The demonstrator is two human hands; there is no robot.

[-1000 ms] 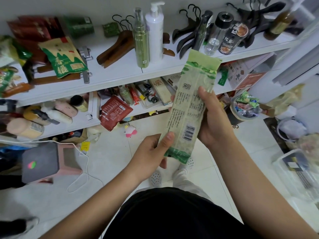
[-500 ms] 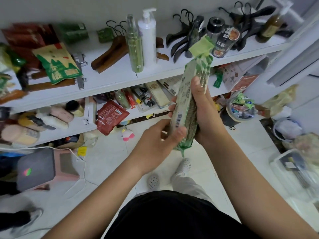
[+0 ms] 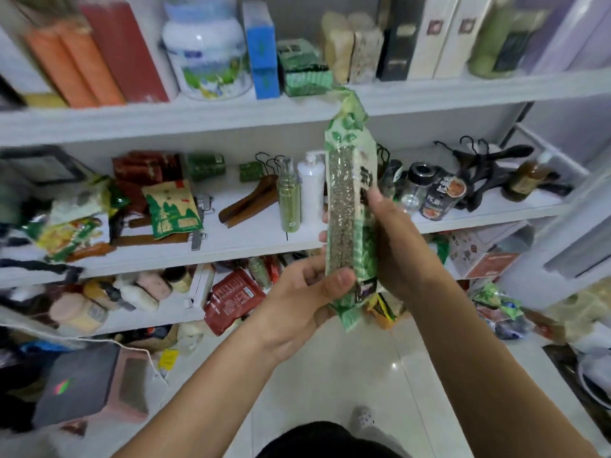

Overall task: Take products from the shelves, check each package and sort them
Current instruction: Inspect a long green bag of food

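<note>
A long green packet (image 3: pixel 350 206) with a clear window showing small green beans stands upright in front of the shelves. My left hand (image 3: pixel 297 302) grips its lower end, thumb across the front. Higher up, my right hand (image 3: pixel 396 246) wraps round its right side from behind. The packet's window side faces me, and its folded top reaches the upper shelf edge.
White shelves (image 3: pixel 231 246) hold bottles, wooden hangers, a green pouch (image 3: pixel 172 209) and boxes; a blue box (image 3: pixel 261 47) and a white tub (image 3: pixel 205 54) stand on the top shelf. A red pouch (image 3: pixel 231 299) leans on the lowest shelf. A grey box (image 3: pixel 76 385) sits on the floor at left.
The packet has been turned from its label side, through its edge, to its clear window side. The view has tilted upward, bringing the top shelf into sight.
</note>
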